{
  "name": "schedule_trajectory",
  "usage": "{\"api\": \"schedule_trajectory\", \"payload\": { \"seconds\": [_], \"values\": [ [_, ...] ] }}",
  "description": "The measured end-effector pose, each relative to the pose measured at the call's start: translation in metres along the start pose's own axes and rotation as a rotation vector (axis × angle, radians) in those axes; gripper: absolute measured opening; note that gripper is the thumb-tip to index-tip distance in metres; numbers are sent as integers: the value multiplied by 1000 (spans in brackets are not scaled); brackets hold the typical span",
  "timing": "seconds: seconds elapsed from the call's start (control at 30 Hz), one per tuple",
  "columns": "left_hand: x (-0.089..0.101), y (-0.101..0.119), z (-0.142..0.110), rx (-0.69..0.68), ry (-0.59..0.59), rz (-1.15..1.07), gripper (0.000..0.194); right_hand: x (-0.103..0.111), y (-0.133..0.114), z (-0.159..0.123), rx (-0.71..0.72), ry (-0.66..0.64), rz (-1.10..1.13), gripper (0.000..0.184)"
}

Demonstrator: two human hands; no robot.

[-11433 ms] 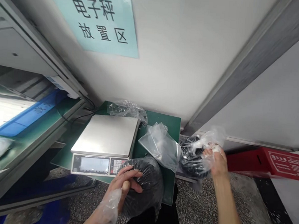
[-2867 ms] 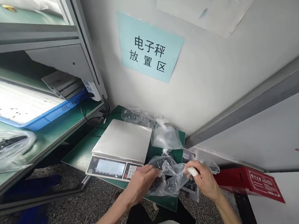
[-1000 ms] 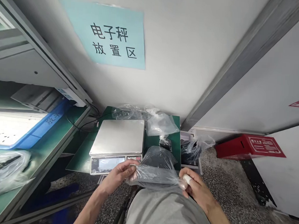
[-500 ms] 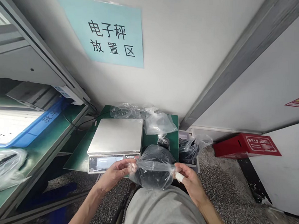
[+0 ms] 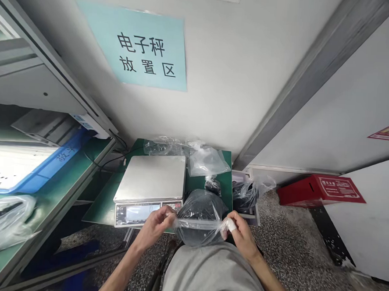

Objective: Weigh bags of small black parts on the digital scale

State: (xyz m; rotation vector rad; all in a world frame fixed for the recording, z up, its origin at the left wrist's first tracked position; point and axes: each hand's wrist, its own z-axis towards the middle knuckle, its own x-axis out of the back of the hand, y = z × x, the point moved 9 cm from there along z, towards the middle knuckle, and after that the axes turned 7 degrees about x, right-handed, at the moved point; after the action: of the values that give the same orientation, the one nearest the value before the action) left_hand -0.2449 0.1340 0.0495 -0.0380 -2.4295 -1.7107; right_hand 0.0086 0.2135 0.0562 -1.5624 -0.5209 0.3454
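A large clear plastic bag (image 5: pixel 204 205) with dark contents sits at the front edge of the green table, right of the electronic scale (image 5: pixel 153 178). My left hand (image 5: pixel 159 222) is closed on the left end of the bag's mouth. At the other end, my right hand (image 5: pixel 238 231) pinches the plastic; one finger wears a white wrap. Between both hands the mouth is stretched in a flat band. A small tied bag of dark pieces (image 5: pixel 213 185) lies just behind the large one. The scale's plate carries nothing.
Empty clear bags (image 5: pixel 208 160) lie at the table's back by the wall. Right of the table, a crate holds another dark-filled bag (image 5: pixel 244 197). A red box (image 5: pixel 322 190) stands farther right. On the left bench are a blue tray (image 5: pixel 44 167) and a clear bag (image 5: pixel 3 219).
Both hands have shifted slightly, drawing the stretched bag mouth a little lower toward my body. The hold on both ends remains. The view has tilted slightly.
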Motion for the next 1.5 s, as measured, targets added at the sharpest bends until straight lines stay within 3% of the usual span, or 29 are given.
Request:
{"api": "schedule_trajectory", "payload": {
  "seconds": [0.13,0.23,0.4,0.5,0.6,0.73,0.83,1.0,1.1,1.23,1.3,1.4,1.5],
  "values": [
    [2,-5,1,67,149,69,30,-13,34,-8,-270,190,451,22],
    [4,4,-2,47,262,138,28,-28,53,-14,-468,215,790,34],
    [11,20,-8,6,337,356,22,-31,55,-19,-560,289,1062,32],
    [8,17,-8,58,165,459,21,-30,52,-21,-543,330,1094,28],
    [1,8,-14,144,-66,419,24,-29,49,-20,-497,370,1065,31],
    [-8,-12,-26,305,-255,224,37,-32,38,-12,-401,316,1025,39],
    [-32,-29,-38,398,-425,-42,40,-32,36,-9,-393,322,998,43],
    [-81,-53,-51,487,-639,-483,47,-25,42,-3,-386,370,865,47],
    [-99,-64,-52,518,-676,-608,49,-20,42,4,-363,353,735,45],
    [-110,-70,-49,561,-660,-708,43,-13,38,18,-319,251,472,38],
    [-113,-67,-47,560,-650,-794,40,0,35,25,-260,232,231,32],
    [-114,-56,-42,488,-615,-946,33,18,19,30,-68,186,-300,24],
    [-115,-46,-38,441,-579,-1058,29,21,4,23,63,141,-717,17]
  ]
}}
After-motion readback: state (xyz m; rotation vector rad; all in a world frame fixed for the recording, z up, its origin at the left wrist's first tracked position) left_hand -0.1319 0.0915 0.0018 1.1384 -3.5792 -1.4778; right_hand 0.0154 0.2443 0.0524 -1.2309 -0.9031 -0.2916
